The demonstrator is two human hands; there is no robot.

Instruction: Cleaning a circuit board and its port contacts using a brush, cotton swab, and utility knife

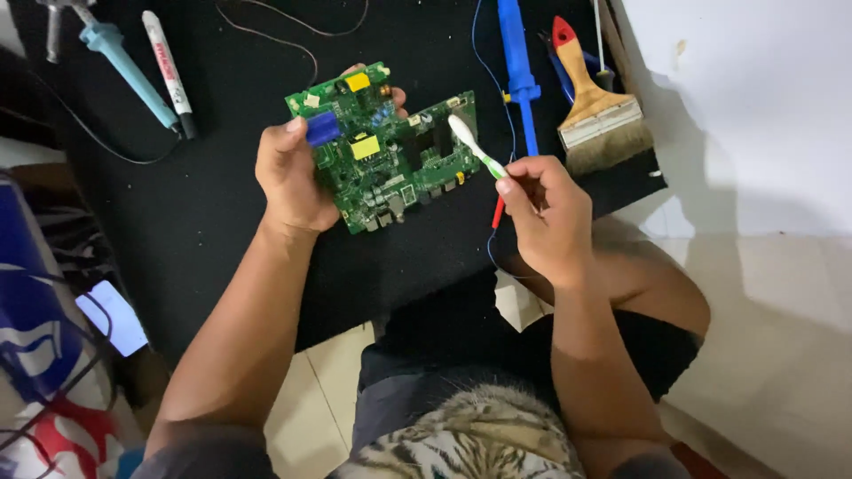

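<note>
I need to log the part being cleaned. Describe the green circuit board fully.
The green circuit board is a flat, roughly rectangular panel, tilted and held up above the black mat. It carries a blue block near its left edge, two yellow parts, dark chips and small connectors along its lower edge. The left hand grips its left side, thumb on the front, fingertips showing behind the top edge. The white head of a toothbrush, held in the right hand, rests against its right end.
</note>
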